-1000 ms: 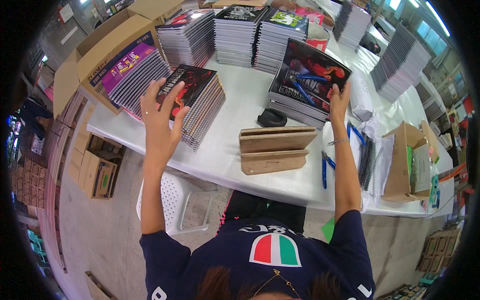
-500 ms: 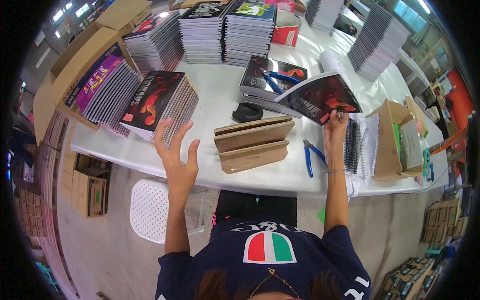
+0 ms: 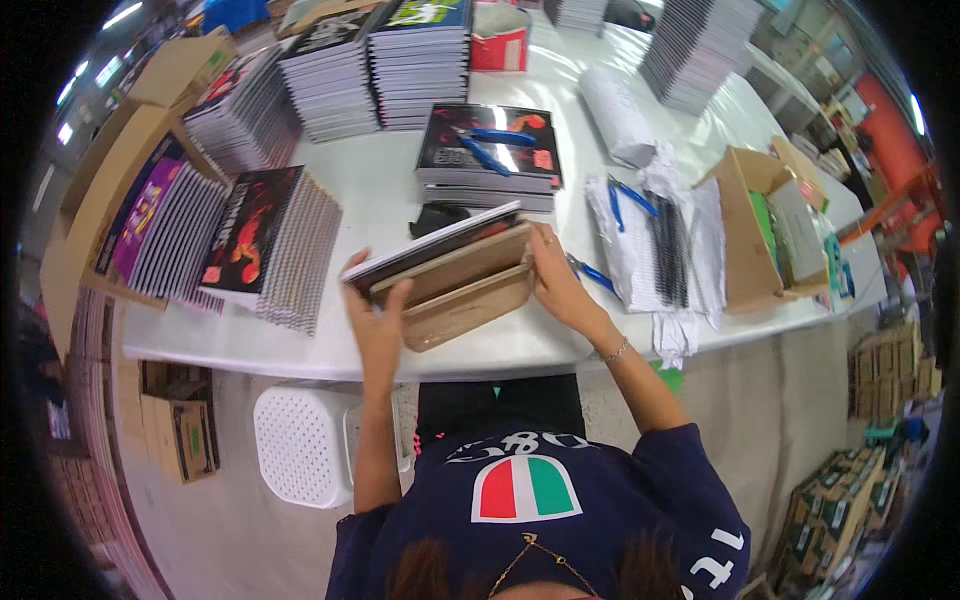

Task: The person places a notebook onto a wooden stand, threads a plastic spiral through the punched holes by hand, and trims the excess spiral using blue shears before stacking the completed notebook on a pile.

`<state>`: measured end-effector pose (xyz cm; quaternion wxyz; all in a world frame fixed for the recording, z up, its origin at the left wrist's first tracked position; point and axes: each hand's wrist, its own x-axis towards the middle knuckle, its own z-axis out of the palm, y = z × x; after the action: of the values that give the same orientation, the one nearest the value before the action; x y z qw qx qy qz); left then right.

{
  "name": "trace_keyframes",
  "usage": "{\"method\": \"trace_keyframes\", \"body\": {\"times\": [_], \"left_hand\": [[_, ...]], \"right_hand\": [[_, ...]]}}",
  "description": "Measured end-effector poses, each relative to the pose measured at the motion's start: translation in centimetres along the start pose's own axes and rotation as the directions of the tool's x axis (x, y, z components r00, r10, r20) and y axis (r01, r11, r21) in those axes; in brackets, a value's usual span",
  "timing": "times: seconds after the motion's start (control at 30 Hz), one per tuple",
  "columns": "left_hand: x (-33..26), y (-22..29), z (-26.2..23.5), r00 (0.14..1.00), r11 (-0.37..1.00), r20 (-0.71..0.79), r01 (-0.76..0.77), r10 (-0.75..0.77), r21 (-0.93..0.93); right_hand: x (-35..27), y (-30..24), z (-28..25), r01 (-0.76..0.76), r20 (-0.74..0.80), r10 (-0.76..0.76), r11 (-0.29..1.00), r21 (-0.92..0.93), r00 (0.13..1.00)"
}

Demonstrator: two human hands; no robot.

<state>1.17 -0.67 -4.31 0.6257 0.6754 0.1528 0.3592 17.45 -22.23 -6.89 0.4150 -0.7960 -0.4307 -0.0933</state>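
Observation:
My left hand (image 3: pixel 376 318) is closed around the left end of a dark-covered notebook (image 3: pixel 435 245), its thumb in front. The notebook stands on its long edge, tilted, along the back board of a slotted wooden stand (image 3: pixel 465 311). At the right end of the notebook and stand, my right hand (image 3: pixel 563 287) has its fingers bent around the edge; which of the two it grips is partly hidden. Behind the notebook sits a black object (image 3: pixel 437 218), mostly covered. Blue-handled cutters (image 3: pixel 490 150) lie on a stack of dark notebooks (image 3: pixel 487 190) farther back.
Stacked spiral notebooks (image 3: pixel 268 250) and an open carton (image 3: pixel 110 215) stand at left. More cutters (image 3: pixel 595 273) lie right of the stand, others (image 3: pixel 630 200) beside black binding coils (image 3: pixel 670 260) on white wrap. At right is a cardboard box (image 3: pixel 750 235). A white stool (image 3: pixel 303 445) stands below the table edge.
My right hand has brought the notebook from the right, over the stack, down to the wooden stand. My left hand, spread open before, has closed on its left end. The view has shifted.

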Motion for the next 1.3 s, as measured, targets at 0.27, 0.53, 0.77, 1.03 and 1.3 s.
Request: {"method": "trace_keyframes", "body": {"times": [0.27,0.53,0.77,1.03,1.3], "left_hand": [[2.1,-1.7,-6.0,0.996,0.998,0.072,0.051,-0.052,0.023],[3.4,1.1,-4.6,0.993,0.985,0.085,-0.09,0.078,0.146],[3.2,1.8,-3.7,0.992,0.996,0.121,-0.049,0.04,0.071],[0.9,3.8,-0.3,0.873,0.709,-0.084,-0.331,0.481,0.623],[-0.8,5.7,7.0,0.877,0.559,0.185,-0.432,0.444,0.708]], "right_hand": [[-6.4,7.6,-13.8,-0.7,-0.551,0.432,0.455,-0.55,0.714],[-11.9,10.5,-15.3,-0.823,-0.727,0.385,0.262,-0.504,0.568],[-12.9,10.2,-13.4,-0.844,-0.643,0.552,0.279,-0.459,0.532],[-11.2,8.1,-16.1,-0.57,-0.708,0.58,0.764,0.302,0.402],[-3.6,1.6,-16.8,0.239,-0.732,0.487,0.729,0.641,0.476]]}}
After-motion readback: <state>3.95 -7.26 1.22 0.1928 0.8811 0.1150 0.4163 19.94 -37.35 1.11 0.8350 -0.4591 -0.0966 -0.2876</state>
